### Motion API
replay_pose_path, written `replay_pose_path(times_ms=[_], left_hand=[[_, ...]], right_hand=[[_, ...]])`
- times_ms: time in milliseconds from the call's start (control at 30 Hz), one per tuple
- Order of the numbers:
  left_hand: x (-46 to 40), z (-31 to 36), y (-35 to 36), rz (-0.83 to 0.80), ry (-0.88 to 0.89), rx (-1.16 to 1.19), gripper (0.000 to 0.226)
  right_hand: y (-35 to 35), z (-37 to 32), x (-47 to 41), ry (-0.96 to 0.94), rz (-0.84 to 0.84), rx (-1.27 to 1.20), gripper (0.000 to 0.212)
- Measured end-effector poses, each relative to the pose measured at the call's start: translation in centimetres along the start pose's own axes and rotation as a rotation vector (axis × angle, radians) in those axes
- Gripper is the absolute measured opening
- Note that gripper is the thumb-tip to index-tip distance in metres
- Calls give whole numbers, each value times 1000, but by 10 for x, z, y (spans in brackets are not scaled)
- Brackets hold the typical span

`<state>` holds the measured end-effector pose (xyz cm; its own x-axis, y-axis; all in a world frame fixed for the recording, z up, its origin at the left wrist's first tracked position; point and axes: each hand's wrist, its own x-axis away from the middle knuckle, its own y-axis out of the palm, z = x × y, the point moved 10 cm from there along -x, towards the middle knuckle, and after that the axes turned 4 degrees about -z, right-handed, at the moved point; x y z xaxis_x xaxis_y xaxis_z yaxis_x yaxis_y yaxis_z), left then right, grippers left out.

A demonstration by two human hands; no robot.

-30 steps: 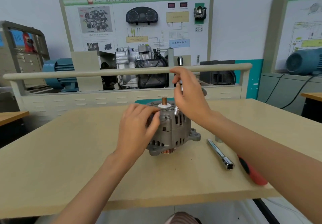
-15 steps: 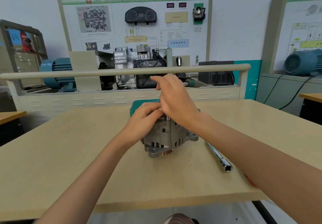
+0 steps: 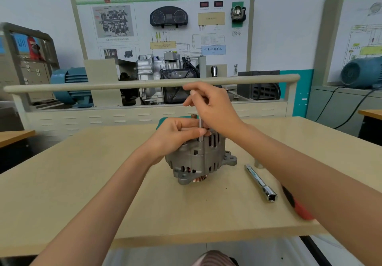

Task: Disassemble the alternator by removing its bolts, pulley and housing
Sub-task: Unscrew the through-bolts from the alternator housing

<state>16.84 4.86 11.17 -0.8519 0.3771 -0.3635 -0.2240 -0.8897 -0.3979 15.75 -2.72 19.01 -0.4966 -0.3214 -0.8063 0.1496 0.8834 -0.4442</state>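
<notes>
Left hand (image 3: 182,130) grips the top of the alternator (image 3: 201,158), which stands on the table (image 3: 82,183) right below both hands. Right hand (image 3: 213,108) pinches a thin steel tool shaft (image 3: 200,130), axis vertical, tip apparently seated on a housing bolt just beside the left fingers.

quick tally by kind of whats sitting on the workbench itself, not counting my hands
alternator: 1
chrome extension bar: 1
red-handled tool: 1
small metal piece, partly hidden by the right arm: 1
teal item behind the alternator, mostly hidden: 1
total: 5
</notes>
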Motion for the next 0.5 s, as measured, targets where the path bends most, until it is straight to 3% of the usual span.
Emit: replay_pose_path(times_ms=[67, 133, 200, 267, 500], left_hand=[[1, 0, 0, 17, 2, 4, 17], [2, 0, -2, 54, 8, -3, 23], [3, -2, -5, 104, 3, -34, 32], [5, -5, -8, 149, -15, -50, 36], [4, -11, -10, 205, -53, -42, 7]], right_hand=[[4, -5, 0, -36, -45, 154, 22], [11, -10, 3, -43, -64, 480, 22], [16, -16, 5, -2, -15, 851, 17], [21, -23, 6, 40, 20, 1004, 17], [10, -21, 6, 51, 154, 643, 27]])
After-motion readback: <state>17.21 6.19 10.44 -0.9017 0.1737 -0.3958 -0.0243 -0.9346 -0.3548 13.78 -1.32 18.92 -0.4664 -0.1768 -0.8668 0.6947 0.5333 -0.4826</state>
